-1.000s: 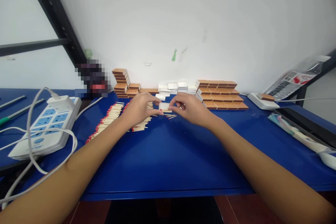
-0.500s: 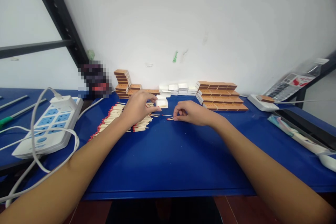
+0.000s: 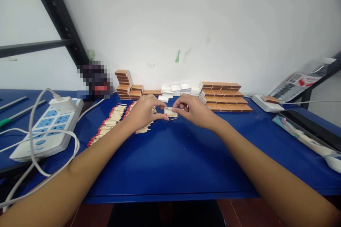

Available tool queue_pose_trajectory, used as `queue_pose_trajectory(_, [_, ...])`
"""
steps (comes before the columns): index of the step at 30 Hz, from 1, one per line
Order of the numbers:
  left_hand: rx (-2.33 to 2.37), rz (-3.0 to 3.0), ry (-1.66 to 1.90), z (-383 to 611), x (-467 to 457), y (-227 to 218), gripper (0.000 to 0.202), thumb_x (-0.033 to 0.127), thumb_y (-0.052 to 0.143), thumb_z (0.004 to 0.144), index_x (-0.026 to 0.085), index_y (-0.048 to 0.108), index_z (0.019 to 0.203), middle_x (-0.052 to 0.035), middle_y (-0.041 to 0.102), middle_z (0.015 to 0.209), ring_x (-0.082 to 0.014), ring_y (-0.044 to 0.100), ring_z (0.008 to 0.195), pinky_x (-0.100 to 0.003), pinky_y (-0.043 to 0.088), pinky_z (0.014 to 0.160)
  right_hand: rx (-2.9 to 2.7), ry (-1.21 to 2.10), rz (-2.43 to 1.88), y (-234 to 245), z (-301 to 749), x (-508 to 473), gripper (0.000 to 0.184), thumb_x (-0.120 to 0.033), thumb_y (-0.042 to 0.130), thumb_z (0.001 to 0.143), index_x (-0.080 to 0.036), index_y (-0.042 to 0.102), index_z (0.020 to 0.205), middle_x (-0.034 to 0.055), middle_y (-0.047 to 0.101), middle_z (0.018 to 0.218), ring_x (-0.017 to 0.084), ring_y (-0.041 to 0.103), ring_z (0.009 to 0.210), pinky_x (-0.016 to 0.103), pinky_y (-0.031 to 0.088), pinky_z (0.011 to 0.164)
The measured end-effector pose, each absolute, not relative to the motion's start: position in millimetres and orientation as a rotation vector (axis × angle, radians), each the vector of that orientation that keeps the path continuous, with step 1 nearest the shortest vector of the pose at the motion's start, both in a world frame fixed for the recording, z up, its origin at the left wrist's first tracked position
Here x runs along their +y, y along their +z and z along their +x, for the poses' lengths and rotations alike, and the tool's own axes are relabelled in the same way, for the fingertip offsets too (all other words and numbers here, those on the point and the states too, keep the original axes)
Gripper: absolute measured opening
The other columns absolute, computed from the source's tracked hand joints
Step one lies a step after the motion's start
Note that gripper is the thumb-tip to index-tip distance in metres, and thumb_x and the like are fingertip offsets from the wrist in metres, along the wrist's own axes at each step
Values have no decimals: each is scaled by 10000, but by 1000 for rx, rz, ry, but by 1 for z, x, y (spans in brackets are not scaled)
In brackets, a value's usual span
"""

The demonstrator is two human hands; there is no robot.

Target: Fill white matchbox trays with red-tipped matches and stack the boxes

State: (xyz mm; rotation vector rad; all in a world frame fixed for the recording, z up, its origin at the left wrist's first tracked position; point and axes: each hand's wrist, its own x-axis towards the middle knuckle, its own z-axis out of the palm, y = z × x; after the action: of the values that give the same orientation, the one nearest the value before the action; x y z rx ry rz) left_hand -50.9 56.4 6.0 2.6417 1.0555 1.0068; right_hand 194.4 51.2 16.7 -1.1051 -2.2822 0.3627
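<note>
My left hand pinches a small white matchbox tray at its left side, just above the blue table. My right hand is closed on the tray's right side, fingers over the red-tipped matches lying in it. Rows of loose matches lie on the table under and left of my left hand. Empty white trays sit behind my hands near the wall.
Stacks of brown matchbox sleeves stand at the back left and back right. A white and blue power strip with cables lies at the left. A white device, a plastic packet and a dark flat object lie at the right.
My right hand picked matches off the table and brought them up to the tray. My left hand moved the tray back toward the middle, so both hands meet on it again.
</note>
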Motion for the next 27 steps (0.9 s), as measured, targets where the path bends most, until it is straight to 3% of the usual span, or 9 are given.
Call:
queue_pose_trajectory(9, [1236, 2579, 1109, -58, 63, 9, 299, 444, 925, 762, 230, 791, 922, -29, 797, 933, -249, 683, 898, -375, 478, 835, -2287, 297, -1108, 19, 200, 54, 153, -319, 657, 961, -197, 709, 885, 21, 572, 794, 167, 498, 728, 306, 365, 700])
queue_pose_trajectory(14, [1361, 2553, 1155, -62, 67, 9, 297, 435, 930, 757, 220, 793, 909, -28, 801, 931, -263, 673, 928, -383, 477, 854, -2511, 445, -1176, 7, 203, 61, 151, -307, 725, 919, -188, 728, 1011, 41, 604, 907, 178, 543, 805, 295, 392, 735])
queue_pose_trajectory(18, [1423, 2551, 1120, -62, 66, 11, 292, 430, 930, 760, 222, 796, 915, -24, 804, 940, -261, 665, 928, -384, 471, 851, -2521, 507, -1284, 3, 202, 60, 147, -309, 681, 959, -180, 723, 903, 54, 630, 896, 186, 556, 805, 295, 389, 711])
queue_pose_trajectory(27, [1362, 2597, 1121, -62, 64, 9, 261, 427, 890, 818, 230, 785, 953, -27, 803, 961, -264, 678, 961, -392, 471, 874, -2475, 384, -1276, -5, 188, 55, 164, -304, 673, 985, -185, 688, 875, 44, 623, 908, 175, 552, 782, 296, 394, 714])
